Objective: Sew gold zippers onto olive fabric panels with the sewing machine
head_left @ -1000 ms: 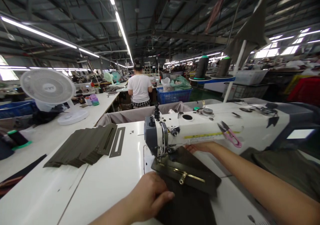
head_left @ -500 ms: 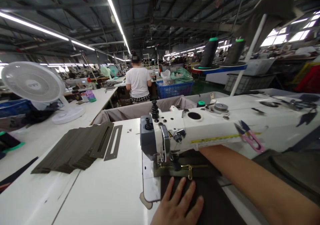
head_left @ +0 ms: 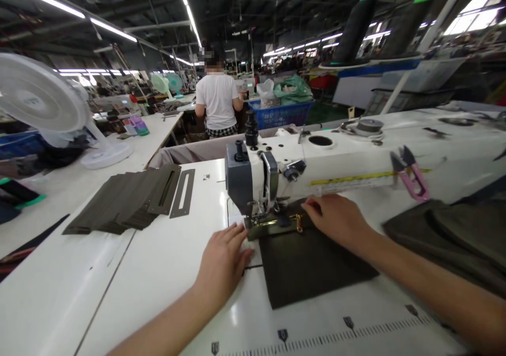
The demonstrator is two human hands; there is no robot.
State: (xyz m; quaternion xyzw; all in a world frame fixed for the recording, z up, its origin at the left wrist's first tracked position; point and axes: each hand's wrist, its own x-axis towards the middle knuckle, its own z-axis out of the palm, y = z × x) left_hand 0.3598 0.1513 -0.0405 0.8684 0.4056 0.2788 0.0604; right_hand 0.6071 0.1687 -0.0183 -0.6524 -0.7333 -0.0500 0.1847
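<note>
A dark olive fabric piece lies under the head of a white sewing machine. Across its upper part runs a gold zipper, whose puller hangs near the right end. My left hand rests at the fabric's left edge, fingers stretched out and touching the corner beside the presser foot. With bent fingers pinched together, my right hand holds the fabric's top edge, right of the zipper puller. Its fingertips are partly hidden.
Left of the machine, a stack of dark slotted pieces lies beside one single slotted piece. Pink thread snips are on the machine arm. A white fan stands at left; a person stands beyond. More dark fabric lies at right.
My left hand has moved from on top of the fabric to its left edge. My right hand has come out from behind the machine arm and now pinches the fabric. The view has tilted down.
</note>
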